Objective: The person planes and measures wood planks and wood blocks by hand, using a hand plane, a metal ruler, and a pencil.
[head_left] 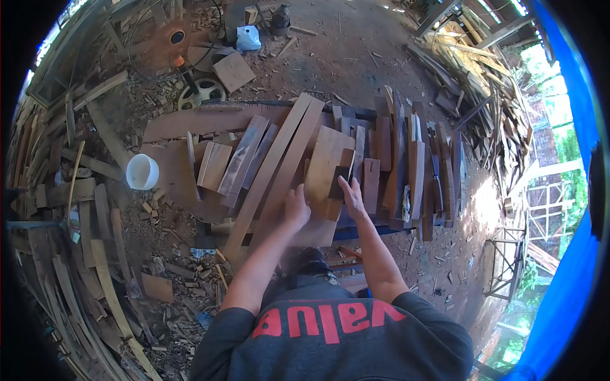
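Note:
A pale wooden board [326,155] lies at a slant over other boards on the workbench in front of me. My left hand [297,207] is at its lower left edge, with the fingers curled in against the wood. On the board's right side, my right hand [353,195] is closed on a dark flat block [338,183], thumb and fingers at its right edge. The block's underside is hidden. Just left of my left hand, two long brown planks [274,171] run diagonally across the bench.
Several short wood pieces [372,178] lie along the bench's right half. A white bucket [142,172] stands at the left. Scrap timber [105,279] covers the floor there, and a wood pile [489,82] leans at the far right. A wheel [202,94] lies beyond the bench.

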The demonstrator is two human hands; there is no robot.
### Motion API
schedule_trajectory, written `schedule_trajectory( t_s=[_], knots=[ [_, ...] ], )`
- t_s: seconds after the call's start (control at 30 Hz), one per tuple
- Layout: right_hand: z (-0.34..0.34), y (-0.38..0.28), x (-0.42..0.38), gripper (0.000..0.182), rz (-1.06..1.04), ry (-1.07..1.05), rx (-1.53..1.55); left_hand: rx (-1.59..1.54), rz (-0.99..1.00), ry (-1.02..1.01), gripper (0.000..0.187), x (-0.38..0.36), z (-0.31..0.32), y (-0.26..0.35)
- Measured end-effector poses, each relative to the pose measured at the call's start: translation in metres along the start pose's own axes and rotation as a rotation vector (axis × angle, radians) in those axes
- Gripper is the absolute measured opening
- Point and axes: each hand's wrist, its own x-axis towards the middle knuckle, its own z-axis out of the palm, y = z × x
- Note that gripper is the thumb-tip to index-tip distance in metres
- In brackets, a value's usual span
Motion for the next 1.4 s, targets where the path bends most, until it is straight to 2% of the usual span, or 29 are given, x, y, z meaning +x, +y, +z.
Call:
schedule_trajectory(
  t_s=[0.07, 0.1, 0.17, 0.23, 0.3, 0.33, 0.47, 0.53, 0.57, 0.67, 0.7, 0.73, 0.83, 0.87, 0.9, 0.97, 1.0, 1.03, 1.1, 1.23, 1.37, 1.4],
  knots=[
    [-0.003, 0.011, -0.008, 0.049, -0.029, 0.046, -0.198, -0.002, 0.003, -0.019, 0.059, -0.003, 0.0, -0.006],
    [-0.002, 0.004, -0.016, 0.049, -0.032, 0.044, -0.2, -0.005, 0.008, -0.034, 0.061, -0.002, -0.001, -0.007],
    [0.005, -0.018, -0.04, 0.051, 0.059, 0.068, -0.4, 0.064, 0.067, 0.008, 0.063, -0.004, -0.011, -0.006],
    [0.012, -0.008, -0.049, 0.053, 0.021, 0.075, -0.35, 0.14, 0.127, 0.044, 0.066, -0.013, -0.033, -0.001],
    [0.019, -0.003, -0.056, 0.06, -0.018, 0.173, -0.397, 0.406, 0.139, 0.253, 0.07, -0.026, -0.058, 0.001],
    [0.02, -0.004, -0.057, 0.061, -0.003, 0.17, -0.421, 0.425, 0.055, 0.234, 0.075, -0.03, -0.058, -0.012],
    [0.028, -0.02, -0.056, 0.063, -0.01, 0.229, -0.481, 0.432, 0.012, 0.151, 0.082, -0.058, -0.066, -0.044],
    [0.034, -0.026, -0.05, 0.074, 0.032, 0.226, -0.592, 0.437, 0.029, 0.16, 0.082, -0.074, -0.064, -0.047],
    [0.038, -0.028, -0.05, 0.074, 0.026, 0.226, -0.586, 0.436, 0.043, 0.169, 0.083, -0.08, -0.064, -0.049],
    [0.046, -0.023, -0.044, 0.1, 0.042, 0.195, -0.755, 0.424, 0.01, 0.178, 0.083, -0.09, -0.065, -0.049],
    [0.045, -0.026, -0.047, 0.1, 0.015, 0.18, -0.754, 0.432, -0.016, 0.178, 0.083, -0.091, -0.067, -0.051],
    [0.044, -0.027, -0.05, 0.103, 0.024, 0.198, -0.749, 0.412, 0.004, 0.18, 0.091, -0.092, -0.07, -0.054],
    [0.042, -0.031, -0.058, 0.11, 0.028, 0.192, -0.747, 0.401, 0.002, 0.299, 0.102, -0.097, -0.087, -0.055],
    [0.04, -0.029, -0.061, 0.109, 0.013, 0.199, -0.71, 0.362, -0.055, 0.263, 0.115, -0.097, -0.088, -0.065],
    [0.036, -0.024, -0.062, 0.109, 0.001, 0.21, -0.672, 0.359, -0.071, 0.295, 0.115, -0.099, -0.094, -0.064],
    [0.026, -0.003, -0.062, 0.107, -0.005, 0.221, -0.652, 0.376, -0.209, 0.111, 0.121, -0.104, -0.112, -0.054],
    [0.022, -0.002, -0.065, 0.104, -0.02, 0.225, -0.637, 0.43, -0.196, 0.07, 0.126, -0.108, -0.115, -0.055],
    [0.019, -0.003, -0.068, 0.104, -0.038, 0.22, -0.64, 0.423, -0.2, 0.088, 0.126, -0.11, -0.12, -0.052],
    [0.011, -0.001, -0.077, 0.101, -0.017, 0.207, -0.699, 0.459, -0.156, 0.074, 0.11, -0.119, -0.127, -0.046],
    [-0.005, 0.011, -0.087, 0.089, -0.119, 0.242, -0.762, 0.447, -0.16, 0.102, 0.109, -0.105, -0.101, -0.081],
    [0.005, -0.034, -0.118, 0.06, -0.346, 0.32, -0.653, 0.424, -0.228, 0.016, 0.113, -0.1, -0.12, -0.068],
    [0.011, -0.05, -0.126, 0.06, -0.332, 0.331, -0.652, 0.407, -0.25, 0.0, 0.116, -0.096, -0.131, -0.063]
  ],
)
